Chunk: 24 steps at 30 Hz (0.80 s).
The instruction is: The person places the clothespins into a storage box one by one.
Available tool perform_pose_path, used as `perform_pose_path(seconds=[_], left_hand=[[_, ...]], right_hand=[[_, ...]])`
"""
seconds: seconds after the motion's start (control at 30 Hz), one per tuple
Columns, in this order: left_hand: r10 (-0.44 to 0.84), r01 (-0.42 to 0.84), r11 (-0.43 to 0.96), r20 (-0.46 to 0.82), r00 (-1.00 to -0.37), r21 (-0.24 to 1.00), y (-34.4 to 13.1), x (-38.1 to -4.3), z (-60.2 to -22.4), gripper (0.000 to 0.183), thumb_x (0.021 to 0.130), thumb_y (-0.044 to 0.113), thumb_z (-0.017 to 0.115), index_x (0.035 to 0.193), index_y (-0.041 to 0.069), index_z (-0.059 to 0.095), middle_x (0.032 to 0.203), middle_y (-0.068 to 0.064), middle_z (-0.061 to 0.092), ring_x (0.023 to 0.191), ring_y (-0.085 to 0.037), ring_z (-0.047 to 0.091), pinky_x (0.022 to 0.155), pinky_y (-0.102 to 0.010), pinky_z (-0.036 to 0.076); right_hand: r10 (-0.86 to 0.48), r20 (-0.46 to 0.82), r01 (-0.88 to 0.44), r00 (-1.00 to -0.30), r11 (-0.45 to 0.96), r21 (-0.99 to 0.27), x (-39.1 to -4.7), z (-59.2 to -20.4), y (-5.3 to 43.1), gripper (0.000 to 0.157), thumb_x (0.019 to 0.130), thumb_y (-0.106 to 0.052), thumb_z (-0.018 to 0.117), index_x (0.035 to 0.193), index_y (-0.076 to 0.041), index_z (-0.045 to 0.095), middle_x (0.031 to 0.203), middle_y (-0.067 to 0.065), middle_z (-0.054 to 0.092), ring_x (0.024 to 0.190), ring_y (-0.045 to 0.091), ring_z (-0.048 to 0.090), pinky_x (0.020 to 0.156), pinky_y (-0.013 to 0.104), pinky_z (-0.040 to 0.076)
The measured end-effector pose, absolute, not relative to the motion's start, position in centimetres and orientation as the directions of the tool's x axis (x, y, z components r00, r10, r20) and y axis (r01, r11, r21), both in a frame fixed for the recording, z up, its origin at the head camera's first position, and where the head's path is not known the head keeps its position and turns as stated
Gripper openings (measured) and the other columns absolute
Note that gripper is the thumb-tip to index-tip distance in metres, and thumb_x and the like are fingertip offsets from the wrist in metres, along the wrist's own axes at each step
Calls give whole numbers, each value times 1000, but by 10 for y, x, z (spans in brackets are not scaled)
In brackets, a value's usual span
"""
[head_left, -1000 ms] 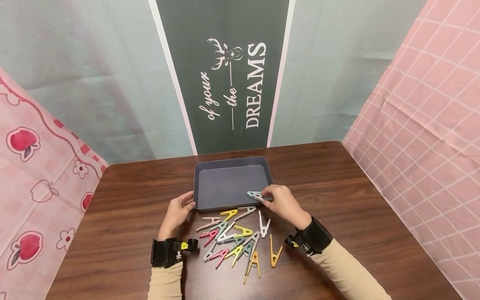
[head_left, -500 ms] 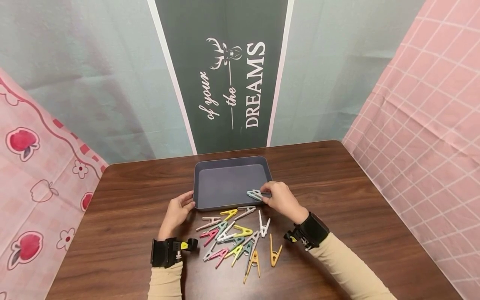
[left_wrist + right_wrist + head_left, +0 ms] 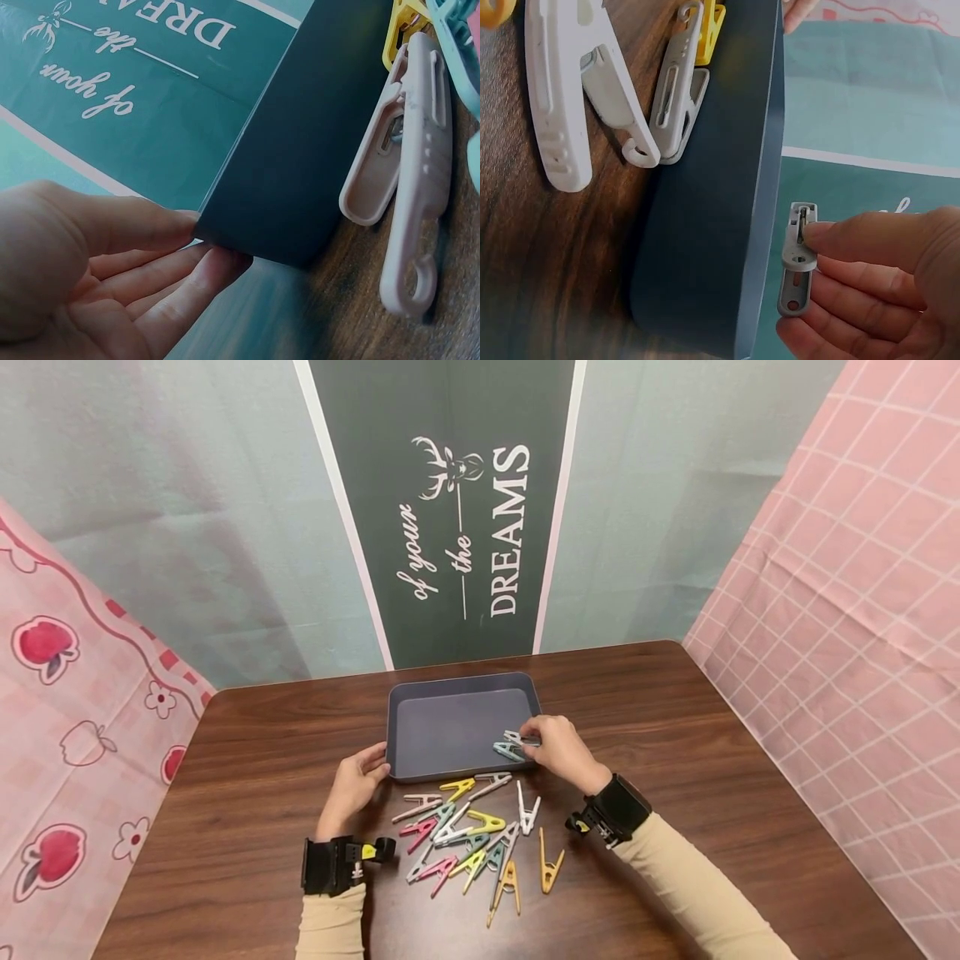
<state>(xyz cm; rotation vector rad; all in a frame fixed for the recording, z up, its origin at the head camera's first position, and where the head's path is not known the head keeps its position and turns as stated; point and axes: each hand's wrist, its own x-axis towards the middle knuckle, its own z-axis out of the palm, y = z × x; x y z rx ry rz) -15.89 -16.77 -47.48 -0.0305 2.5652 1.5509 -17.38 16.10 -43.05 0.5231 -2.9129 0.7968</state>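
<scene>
Grey clothespin (image 3: 800,262), one: pinched in right hand (image 3: 561,752) (the nearer), pointing leftward over right side of tray (image 3: 442,727), beside mint clothespin (image 3: 506,752); left hand (image 3: 356,785) grips opposite near corner.

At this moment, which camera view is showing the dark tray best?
The head view, because it shows the dark tray nearly whole, its inside and most of its edge. The left wrist and right wrist views show only part of it, mainly its outside, up close.
</scene>
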Motion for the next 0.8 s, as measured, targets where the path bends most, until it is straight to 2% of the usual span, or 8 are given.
perform_pose_path(seconds=[0.4,0.8], left_hand=[[56,-89,478,-131,-990,874,-168,-158,-475,45,93,-1,54,137,-8,47,135,-30,54,124,-41,57,103,-46,50],[58,-81,469,-122,-991,880,-167,-158,-475,45,93,-2,54,137,-9,47,134,-30,55,123,-41,58,101,-43,51]], right_hand=[[-277,145,-312,-950,806,-502,-184,-434,164,15,79,-6,73,94,-1,73,89,14,74,81,24,68,73,38,56],[-319,94,-325,-943,826,-460,-195,-438,158,15,82,-5,71,96,0,72,96,15,74,90,27,69,80,39,57]])
